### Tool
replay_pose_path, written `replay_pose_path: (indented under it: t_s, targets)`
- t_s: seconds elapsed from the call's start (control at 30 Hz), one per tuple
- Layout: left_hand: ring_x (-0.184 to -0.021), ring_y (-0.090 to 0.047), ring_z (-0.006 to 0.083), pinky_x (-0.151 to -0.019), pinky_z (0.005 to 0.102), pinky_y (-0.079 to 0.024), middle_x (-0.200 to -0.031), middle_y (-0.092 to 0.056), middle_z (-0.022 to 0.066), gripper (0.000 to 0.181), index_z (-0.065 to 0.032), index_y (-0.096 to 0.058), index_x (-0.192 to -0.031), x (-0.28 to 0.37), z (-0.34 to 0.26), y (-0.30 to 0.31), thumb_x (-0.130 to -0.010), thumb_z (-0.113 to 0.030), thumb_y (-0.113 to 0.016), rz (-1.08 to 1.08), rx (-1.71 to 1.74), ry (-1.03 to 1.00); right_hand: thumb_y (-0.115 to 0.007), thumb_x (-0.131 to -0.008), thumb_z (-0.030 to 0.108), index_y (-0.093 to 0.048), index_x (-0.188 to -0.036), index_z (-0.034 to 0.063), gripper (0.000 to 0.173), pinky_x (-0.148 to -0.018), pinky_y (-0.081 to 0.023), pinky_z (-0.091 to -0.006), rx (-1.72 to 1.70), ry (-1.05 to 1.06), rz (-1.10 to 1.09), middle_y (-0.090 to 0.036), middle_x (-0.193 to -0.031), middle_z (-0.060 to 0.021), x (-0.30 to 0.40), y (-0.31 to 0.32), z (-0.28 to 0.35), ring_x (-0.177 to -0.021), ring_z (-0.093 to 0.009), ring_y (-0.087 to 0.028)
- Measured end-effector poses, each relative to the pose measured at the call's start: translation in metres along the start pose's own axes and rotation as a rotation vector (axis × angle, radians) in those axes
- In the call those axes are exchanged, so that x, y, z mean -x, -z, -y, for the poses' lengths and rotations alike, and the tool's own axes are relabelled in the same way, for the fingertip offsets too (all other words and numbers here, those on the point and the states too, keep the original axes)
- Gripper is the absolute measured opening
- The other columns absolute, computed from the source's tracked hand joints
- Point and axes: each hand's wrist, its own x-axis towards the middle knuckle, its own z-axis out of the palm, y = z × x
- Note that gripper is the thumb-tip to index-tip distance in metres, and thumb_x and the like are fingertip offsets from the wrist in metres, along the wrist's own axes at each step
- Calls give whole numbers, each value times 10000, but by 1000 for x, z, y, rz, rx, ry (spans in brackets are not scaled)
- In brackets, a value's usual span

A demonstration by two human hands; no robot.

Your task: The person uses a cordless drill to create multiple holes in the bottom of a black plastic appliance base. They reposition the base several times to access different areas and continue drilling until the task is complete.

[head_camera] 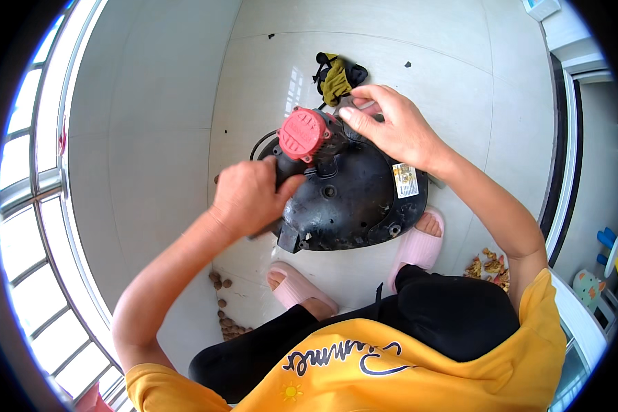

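My left hand (250, 195) is wrapped around the dark handle of a power tool with a red round rear cover (303, 134). My right hand (391, 121) is at the tool's front end, thumb and fingers curled about a small grey part (346, 104); blur hides its exact shape. Below the tool, a black appliance housing (347, 206) rests on the floor between my feet. Its dark surface has round screw holes, scuffs and a printed label (406, 180) near the right edge. The upper part of the housing is partly covered by the tool and hands.
Yellow and black work gloves (336, 82) lie just beyond the housing. A black cable (257, 147) curves at its left. Walnuts (229, 327) lie by my left slipper (301, 288), and food scraps (489, 268) beyond the right slipper (422, 242). Small dark fragments (408, 64) dot the tiles.
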Motion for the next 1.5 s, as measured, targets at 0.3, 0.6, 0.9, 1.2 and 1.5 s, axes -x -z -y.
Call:
replay_pose_path:
  t_s: [0.3,0.6,0.9,1.2,1.5]
  targets:
    - [-559,-630,346,-513,416,-508,-620,-614,197,458,133,-416,-952,22,-77,-28,-864,-299,-537,-168,550,122,-712,-688,579,-366,-1123,-153,919,-450,-516,-285,444,-558,393,-573,-906,-211,-1,-22,102,-653,-203,-616]
    - [-650,-629,405,-586,437,-510,-704,-608,272,635,200,-326,-1008,25,-130,-56,-797,-313,-633,-322,1101,195,-718,-581,236,-423,-998,-41,581,-763,-498,-382,908,-450,245,-605,-883,-214,2,-41,100,-832,-333,-620]
    - [-1223,-403,368,-976,409,-404,-1364,-356,226,969,6,-174,-1395,-1,-47,-64,-636,-50,-775,-454,1322,-28,-688,-599,65,-398,-1093,39,573,-732,-470,-426,1115,81,819,-570,-891,-176,-25,-24,114,-834,-368,-577]
    - [-1110,-450,381,-908,440,-398,-1232,-452,199,901,30,-221,-1394,-29,-51,-87,-646,13,-725,-709,1387,-116,-588,-642,-138,-423,-1109,52,530,-1014,-360,-451,1330,512,925,-505,-1133,-109,-37,-30,114,-1103,-332,-472]
    - [-1146,-437,350,-917,424,-373,-1252,-442,178,684,36,-396,-1273,-29,-64,-94,-658,22,-697,-844,1305,-76,-683,-734,416,-292,-1327,-129,895,-827,-504,-469,571,-756,-43,-450,-1229,-310,-26,-40,131,-1143,-352,-507]
